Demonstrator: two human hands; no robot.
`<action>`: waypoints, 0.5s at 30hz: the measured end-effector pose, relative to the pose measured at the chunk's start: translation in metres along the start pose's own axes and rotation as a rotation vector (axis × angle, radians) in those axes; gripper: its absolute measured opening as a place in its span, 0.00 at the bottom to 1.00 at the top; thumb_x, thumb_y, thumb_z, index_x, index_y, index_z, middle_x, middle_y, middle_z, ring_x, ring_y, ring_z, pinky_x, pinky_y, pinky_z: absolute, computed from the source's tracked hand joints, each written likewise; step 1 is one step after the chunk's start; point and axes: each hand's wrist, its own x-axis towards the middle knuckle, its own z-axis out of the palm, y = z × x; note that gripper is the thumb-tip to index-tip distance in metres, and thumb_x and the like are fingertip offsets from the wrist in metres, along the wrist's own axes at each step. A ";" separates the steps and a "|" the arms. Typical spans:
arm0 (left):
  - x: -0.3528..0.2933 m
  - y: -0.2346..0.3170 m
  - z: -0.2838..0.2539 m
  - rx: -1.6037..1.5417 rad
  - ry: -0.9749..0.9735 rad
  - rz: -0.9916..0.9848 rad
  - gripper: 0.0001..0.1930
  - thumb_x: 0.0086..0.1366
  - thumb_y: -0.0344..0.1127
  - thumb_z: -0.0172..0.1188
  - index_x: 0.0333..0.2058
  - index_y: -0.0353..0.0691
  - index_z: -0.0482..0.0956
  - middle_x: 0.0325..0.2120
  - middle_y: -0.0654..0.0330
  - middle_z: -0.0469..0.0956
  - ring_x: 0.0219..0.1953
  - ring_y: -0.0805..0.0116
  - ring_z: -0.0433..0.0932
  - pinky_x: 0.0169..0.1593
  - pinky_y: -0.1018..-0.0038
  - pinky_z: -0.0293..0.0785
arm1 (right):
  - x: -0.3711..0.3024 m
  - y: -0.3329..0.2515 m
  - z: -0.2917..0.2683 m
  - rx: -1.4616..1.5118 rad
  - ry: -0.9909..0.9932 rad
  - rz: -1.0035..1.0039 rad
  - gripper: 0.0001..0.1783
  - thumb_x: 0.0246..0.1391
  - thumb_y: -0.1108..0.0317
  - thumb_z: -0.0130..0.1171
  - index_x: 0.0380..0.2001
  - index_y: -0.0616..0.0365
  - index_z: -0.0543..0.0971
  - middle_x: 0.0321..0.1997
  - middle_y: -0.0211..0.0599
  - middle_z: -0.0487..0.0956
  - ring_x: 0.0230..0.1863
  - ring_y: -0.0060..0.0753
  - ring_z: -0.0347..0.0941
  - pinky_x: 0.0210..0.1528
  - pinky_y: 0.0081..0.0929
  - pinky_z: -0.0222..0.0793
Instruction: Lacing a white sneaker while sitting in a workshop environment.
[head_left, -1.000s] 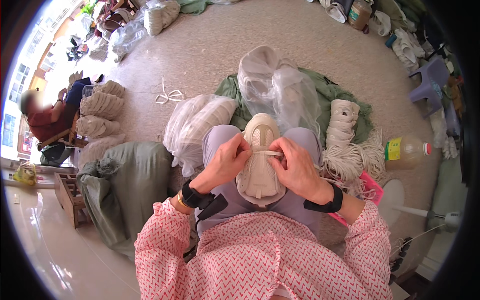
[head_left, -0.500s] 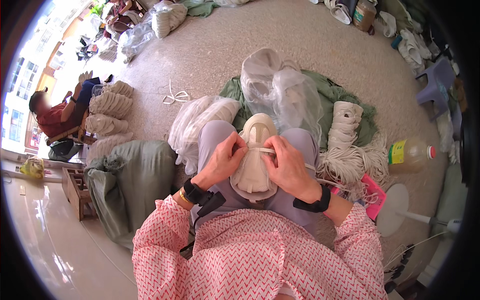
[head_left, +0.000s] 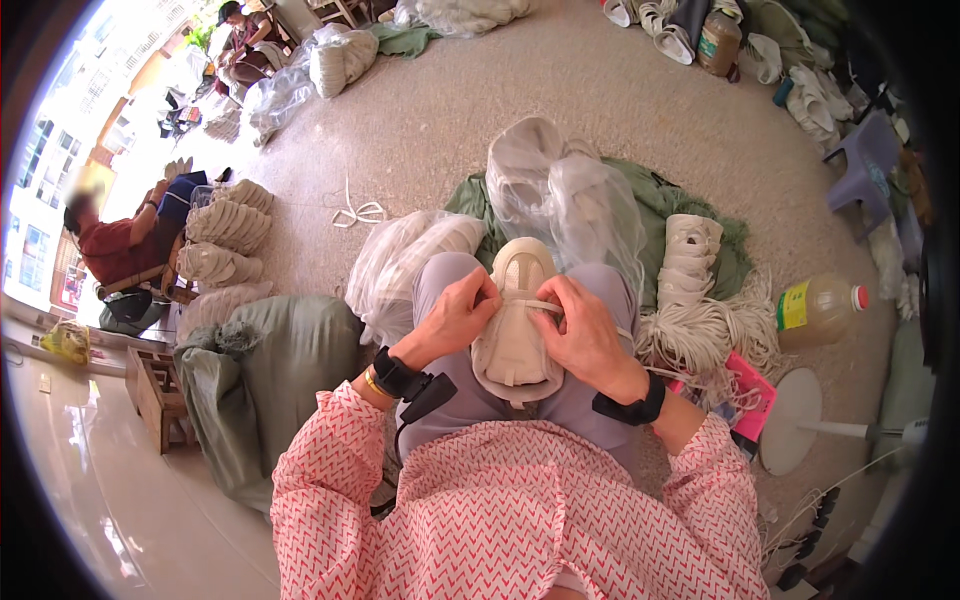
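A cream sneaker (head_left: 515, 350) rests on my lap, its toe pointing away from me. A pale shoelace (head_left: 522, 298) crosses the front of its tongue. At the left edge of the lacing, my left hand (head_left: 452, 318) is closed in a pinch; what lies between its fingertips is hidden. My right hand (head_left: 588, 338) pinches the shoelace at the right edge of the lacing, thumb toward the tongue. A loose length of lace shows just beyond the right hand, beside my knee.
Clear plastic bags of shoes (head_left: 560, 190) lie ahead on green cloth (head_left: 690, 215). To the right are stacked shoe parts (head_left: 690, 255), bundled white laces (head_left: 700, 325), a pink box (head_left: 750, 395) and a large bottle (head_left: 820, 305). A green sack (head_left: 290, 370) stands left. Another person (head_left: 125, 240) sits farther left.
Both hands stay at the lacing, with fingers slightly shifted. The shoe's tongue now shows broader and nearer the crossing lace. The whole view has tilted slightly, so surroundings sit lower.
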 end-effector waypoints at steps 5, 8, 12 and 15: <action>-0.015 0.005 -0.044 0.118 -0.001 0.013 0.06 0.68 0.29 0.60 0.35 0.33 0.73 0.24 0.59 0.74 0.27 0.71 0.71 0.31 0.70 0.69 | -0.009 -0.012 -0.012 -0.042 -0.048 0.068 0.14 0.59 0.71 0.65 0.48 0.59 0.77 0.44 0.47 0.79 0.39 0.56 0.79 0.41 0.45 0.75; -0.040 -0.008 -0.075 0.094 0.037 -0.097 0.06 0.68 0.29 0.61 0.35 0.33 0.74 0.24 0.59 0.74 0.27 0.72 0.71 0.31 0.70 0.69 | -0.019 -0.008 -0.019 -0.078 -0.041 -0.007 0.16 0.59 0.75 0.62 0.50 0.60 0.77 0.45 0.46 0.79 0.41 0.56 0.79 0.44 0.44 0.76; -0.056 -0.020 -0.065 -0.012 0.020 -0.184 0.05 0.66 0.26 0.61 0.36 0.33 0.74 0.24 0.59 0.74 0.27 0.68 0.72 0.32 0.70 0.70 | -0.024 -0.002 -0.024 -0.193 -0.026 -0.099 0.17 0.59 0.79 0.59 0.52 0.61 0.77 0.48 0.47 0.80 0.46 0.56 0.79 0.47 0.44 0.77; -0.054 -0.018 -0.044 0.182 0.217 0.039 0.06 0.63 0.24 0.61 0.36 0.33 0.73 0.26 0.54 0.74 0.28 0.58 0.75 0.34 0.67 0.72 | -0.023 -0.001 -0.022 -0.205 -0.017 -0.104 0.16 0.60 0.79 0.59 0.51 0.61 0.78 0.48 0.48 0.81 0.46 0.56 0.80 0.47 0.44 0.78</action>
